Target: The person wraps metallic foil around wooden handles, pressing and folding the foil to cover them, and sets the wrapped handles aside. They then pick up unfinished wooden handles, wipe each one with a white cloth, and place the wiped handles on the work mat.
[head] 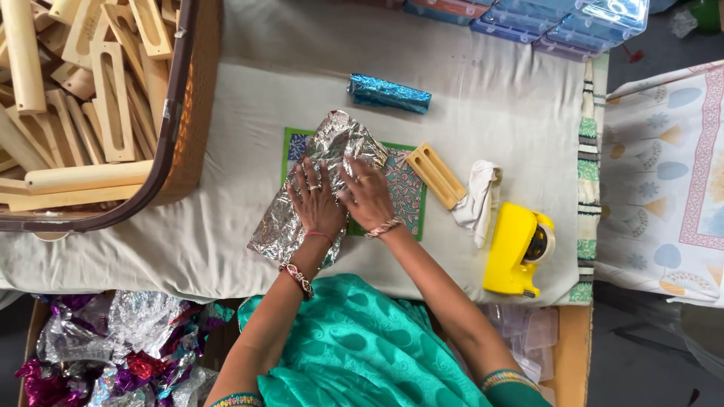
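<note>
— So, both hands press flat on the silver foil?
— Yes. The left hand point(315, 202) and right hand point(367, 197) lie side by side, fingers spread, gripping nothing. The silver foil point(302, 203) runs diagonal, away from her, over a patterned mat point(407, 197).
— Anything wrapped underneath?
— Hidden, I cannot tell. Farther lies a blue packet point(389, 93).
</note>
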